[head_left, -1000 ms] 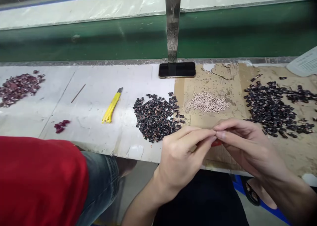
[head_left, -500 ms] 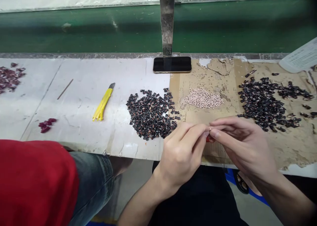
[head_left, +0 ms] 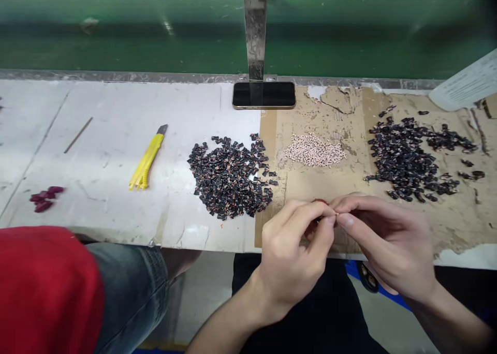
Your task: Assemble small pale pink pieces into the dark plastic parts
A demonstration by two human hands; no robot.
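Observation:
My left hand point(head_left: 297, 242) and my right hand point(head_left: 388, 240) meet fingertip to fingertip over the table's front edge. Both are closed in a pinch, with a tiny pale bit between them, too small to name. Something reddish shows behind my left fingers, mostly hidden. Just beyond my hands lies a pile of tiny pinkish pieces point(head_left: 315, 150) on cardboard. To its left spreads a heap of small black pieces with coppery ends point(head_left: 231, 178). Another heap of small black pieces point(head_left: 404, 157) lies to the right, past my right hand.
A phone point(head_left: 264, 95) lies at the foot of a metal post point(head_left: 255, 33). Further left are a yellow box cutter point(head_left: 147, 157), a thin brown stick point(head_left: 78, 135) and several dark red pieces point(head_left: 45, 197). A translucent bottle point(head_left: 466, 82) leans in at right. A person's red sleeve point(head_left: 46, 292) is at lower left.
The view has shifted a little, so the table things sit further left. My hands stay together, and more of the reddish thing behind my left fingers shows.

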